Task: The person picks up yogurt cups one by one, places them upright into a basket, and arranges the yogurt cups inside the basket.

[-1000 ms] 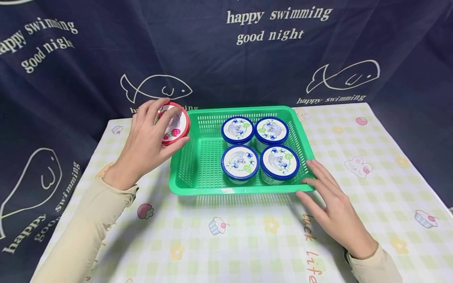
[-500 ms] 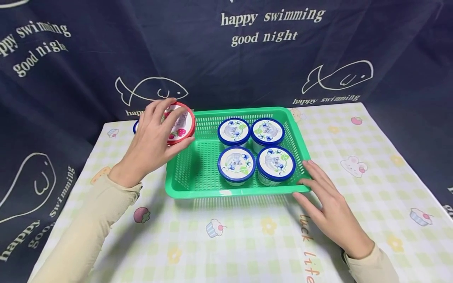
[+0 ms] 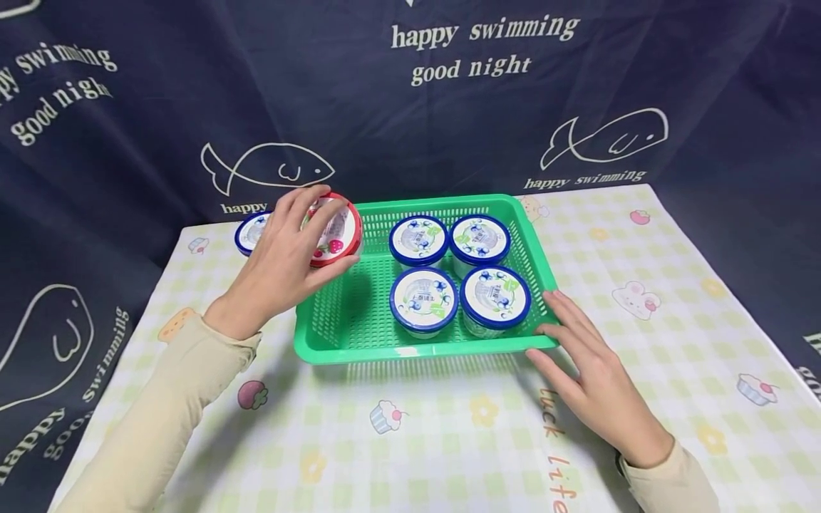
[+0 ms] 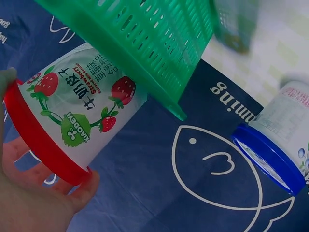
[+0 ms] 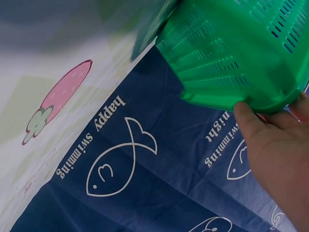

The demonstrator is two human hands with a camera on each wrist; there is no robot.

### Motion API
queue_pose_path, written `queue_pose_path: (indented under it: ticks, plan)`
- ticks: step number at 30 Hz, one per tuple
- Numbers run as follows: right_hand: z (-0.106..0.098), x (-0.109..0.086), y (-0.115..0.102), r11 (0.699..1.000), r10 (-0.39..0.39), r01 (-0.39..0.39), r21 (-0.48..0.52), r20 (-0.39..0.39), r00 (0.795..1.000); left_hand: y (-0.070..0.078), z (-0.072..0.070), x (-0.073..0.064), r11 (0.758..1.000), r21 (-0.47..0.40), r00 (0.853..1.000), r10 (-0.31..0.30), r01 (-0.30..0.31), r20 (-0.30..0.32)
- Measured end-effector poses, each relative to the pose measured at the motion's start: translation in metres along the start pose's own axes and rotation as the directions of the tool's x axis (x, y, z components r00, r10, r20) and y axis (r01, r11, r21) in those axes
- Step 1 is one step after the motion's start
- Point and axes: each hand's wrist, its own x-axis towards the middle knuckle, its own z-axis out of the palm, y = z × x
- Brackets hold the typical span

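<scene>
By its red lid, my left hand (image 3: 286, 253) holds a strawberry-printed plastic tub (image 4: 82, 104). That tub is tilted over the left end of the green basket (image 3: 359, 354), its body overlapping the basket wall in the left wrist view. The basket's right half holds several blueberry tubs with blue lids, such as the front left one (image 3: 424, 301) and the back right one (image 3: 480, 239). At the basket's near right corner, my right hand (image 3: 596, 381) grips the rim, thumb (image 5: 247, 116) on the front side and fingers along the right side.
Another blue-lidded tub (image 3: 250, 233) stands on the table left of the basket, partly hidden behind my left hand. A checked cloth (image 3: 442, 427) covers the table. A dark blue printed curtain (image 3: 359, 107) hangs right behind the table's far edge.
My left hand has carried the strawberry tub rightward over the basket's left end. The blue-lidded tub behind that hand has come into sight. My right hand stays at the basket corner.
</scene>
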Motion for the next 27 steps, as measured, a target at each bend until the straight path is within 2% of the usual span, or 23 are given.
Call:
queue_pose_path:
  ticks: [7,15,27]
  plan:
    - [0.000,0.000,0.000,1.000,0.002,-0.002,-0.002,0.004,1.000,-0.002,0.007,0.000,1.000,0.009,0.999,0.020,-0.021,0.037]
    - [0.000,0.001,0.001,1.000,-0.020,0.020,0.000,-0.006,1.000,-0.006,0.016,-0.002,0.996,0.029,0.992,0.087,-0.090,0.091]
    - [0.001,0.001,0.001,1.000,-0.011,0.011,0.004,0.002,1.000,-0.008,0.028,0.001,0.994,0.008,0.986,0.110,-0.112,0.125]
